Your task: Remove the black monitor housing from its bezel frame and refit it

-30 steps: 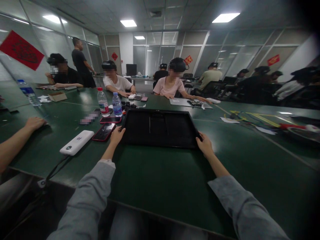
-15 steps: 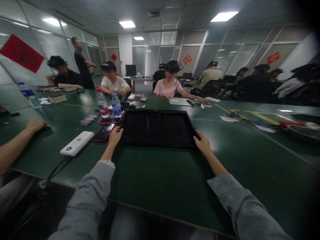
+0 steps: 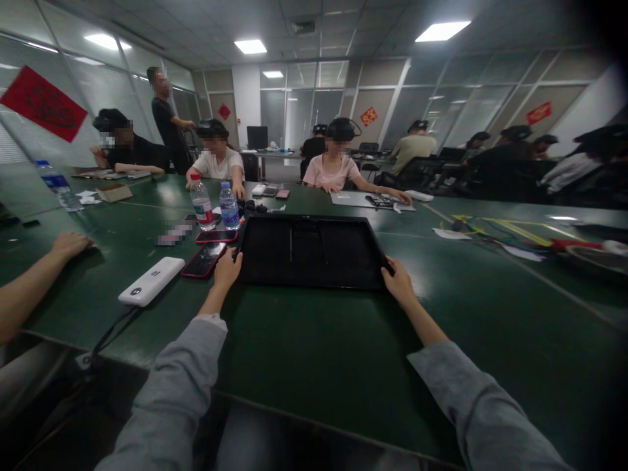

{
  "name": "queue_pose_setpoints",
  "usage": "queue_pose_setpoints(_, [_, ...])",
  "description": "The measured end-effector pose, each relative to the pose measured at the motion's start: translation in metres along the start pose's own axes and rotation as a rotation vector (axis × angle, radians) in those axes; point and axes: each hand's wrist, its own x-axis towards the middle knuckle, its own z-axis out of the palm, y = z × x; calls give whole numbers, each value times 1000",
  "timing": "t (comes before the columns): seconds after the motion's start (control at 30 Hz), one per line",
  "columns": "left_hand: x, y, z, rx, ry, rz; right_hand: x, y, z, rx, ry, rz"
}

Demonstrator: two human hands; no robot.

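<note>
A black rectangular tray-like panel point(image 3: 309, 271) with a raised rim lies in front of me on the green table. Two thin upright lines show on its dark inside; its exact kind is hard to make out. My left hand point(image 3: 227, 269) is closed on the panel's left edge, fingers partly hidden behind the rim. At the opposite side, my right hand point(image 3: 398, 281) grips the right edge near the front corner. Just left of my left hand are a phone in a red case point(image 3: 203, 260) and another red-edged phone point(image 3: 216, 236).
A white power bank point(image 3: 152, 281) with a black strap lies left, near a neighbour's forearm point(image 3: 34, 281). Two bottles point(image 3: 229, 208) stand behind the phones. Cables point(image 3: 505, 229) and papers lie at right. Several people sit across the green table point(image 3: 318, 353).
My hands and the black panel keep their places. Across the table, the person in white has shifted their arms, and the standing person has moved slightly right.
</note>
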Motion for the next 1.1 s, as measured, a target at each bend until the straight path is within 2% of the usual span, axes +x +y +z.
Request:
queue_pose_setpoints(0.5, [-1, 1, 0, 7, -13, 21, -2, 0, 0, -1, 10, -9])
queue_pose_setpoints(0.8, [-3, 3, 0, 15, -3, 55, -4, -8, -3, -23, 2, 7])
queue_pose_setpoints(1.1, [-13, 17, -5, 171, 161, 209, -4, -6, -1, -37, -5, 3])
